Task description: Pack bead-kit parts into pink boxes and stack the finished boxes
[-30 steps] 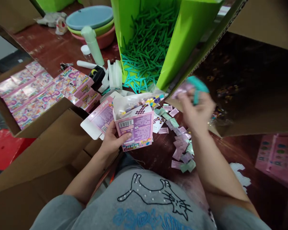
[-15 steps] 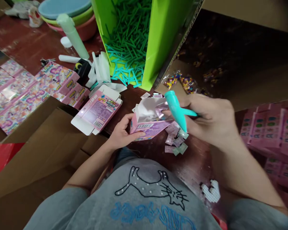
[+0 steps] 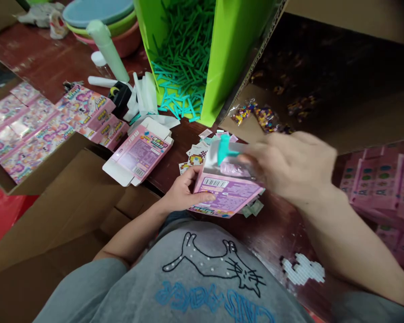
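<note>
My left hand [image 3: 188, 193] grips the lower left side of a pink printed box [image 3: 232, 195], which is tilted with its top open. Over the opening, my right hand [image 3: 292, 166] is closed on a teal plastic stick with a side prong [image 3: 224, 150], blurred by motion. Inside the box mouth shows a pinkish clear packet [image 3: 235, 169]. Behind the box lie printed pattern cards [image 3: 197, 157], and small sachets [image 3: 254, 208] stick out below its right edge. Left of my left hand rests another pink box [image 3: 141, 152] with its end flaps open.
A bright green bin [image 3: 218, 85] full of teal sticks [image 3: 185, 54] stands ahead. To its right, a large carton [image 3: 242, 96] holds bags of coloured beads [image 3: 265, 117]. Packed pink boxes [image 3: 90, 105] fill a carton at left; more pink boxes [image 3: 380, 179] stand right. A white bead piece [image 3: 303, 269] lies near me.
My right hand has brought the teal stick left, over the box opening. The box has tipped so more of its printed face shows, uncovering cards behind it.
</note>
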Demonstrator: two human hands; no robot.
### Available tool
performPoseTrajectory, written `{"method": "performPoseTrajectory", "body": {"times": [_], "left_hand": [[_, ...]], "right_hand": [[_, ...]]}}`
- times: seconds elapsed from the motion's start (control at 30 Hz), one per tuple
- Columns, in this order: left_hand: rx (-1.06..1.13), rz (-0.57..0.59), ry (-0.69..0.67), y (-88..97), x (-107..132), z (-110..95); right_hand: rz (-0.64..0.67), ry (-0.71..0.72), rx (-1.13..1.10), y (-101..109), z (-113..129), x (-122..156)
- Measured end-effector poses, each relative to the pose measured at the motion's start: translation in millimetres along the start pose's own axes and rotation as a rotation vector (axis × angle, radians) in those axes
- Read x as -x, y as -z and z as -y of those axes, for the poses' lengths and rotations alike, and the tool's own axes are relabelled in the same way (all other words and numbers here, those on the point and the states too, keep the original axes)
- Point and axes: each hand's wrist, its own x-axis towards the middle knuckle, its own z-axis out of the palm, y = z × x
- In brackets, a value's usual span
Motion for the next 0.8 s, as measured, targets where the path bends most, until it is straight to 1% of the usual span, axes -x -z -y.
{"method": "performPoseTrajectory", "body": {"times": [0.03, 0.07, 0.1, 0.2, 0.23, 0.27, 0.3, 0.37, 0.43, 0.47, 0.53, 0.6, 0.63, 0.7, 0.77, 0.8], "left_hand": [[0.005, 0.007, 0.007, -0.8, 2, 1], [0.01, 0.013, 0.016, -1.6, 3, 2], [0.016, 0.017, 0.025, -2.1, 4, 3], [0.028, 0.015, 0.049, -1.6, 7, 3], [0.032, 0.013, 0.05, -0.6, 7, 3], [0.035, 0.005, 0.046, 0.6, 8, 4], [0.035, -0.005, 0.039, 1.9, 8, 4], [0.015, -0.033, 0.028, 3.7, 8, 6], [-0.019, -0.069, 0.028, 3.2, 8, 8], [-0.031, -0.086, 0.027, 1.9, 7, 8], [-0.03, -0.106, 0.008, -2.2, 5, 7], [-0.012, -0.12, -0.009, -6.4, 2, 5], [-0.008, -0.122, -0.012, -8.0, 0, 4], [-0.019, -0.124, -0.013, -9.6, -2, 2], [-0.037, -0.118, -0.019, -9.5, -3, 1], [-0.043, -0.113, -0.02, -9.5, -2, 1]], "right_hand": [[-0.058, 0.024, 0.038, 1, -2, -1], [-0.079, 0.043, 0.056, 2, -3, -1], [-0.046, 0.059, 0.042, 4, -4, -2], [0.218, 0.084, -0.181, 9, -4, 0], [0.255, 0.074, -0.254, 11, -3, 4], [0.24, 0.057, -0.295, 14, -3, 8], [0.197, 0.035, -0.296, 16, -2, 14], [0.124, -0.027, -0.218, 22, 2, 28], [0.122, -0.106, -0.142, 27, 8, 42], [0.109, -0.143, -0.121, 28, 12, 48], [0.038, -0.208, -0.102, 27, 20, 56], [-0.011, -0.253, -0.133, 24, 26, 60], [-0.002, -0.267, -0.174, 23, 28, 61], [0.064, -0.284, -0.269, 20, 30, 63], [0.095, -0.306, -0.291, 21, 29, 67], [0.087, -0.34, -0.276, 21, 29, 70]]}}
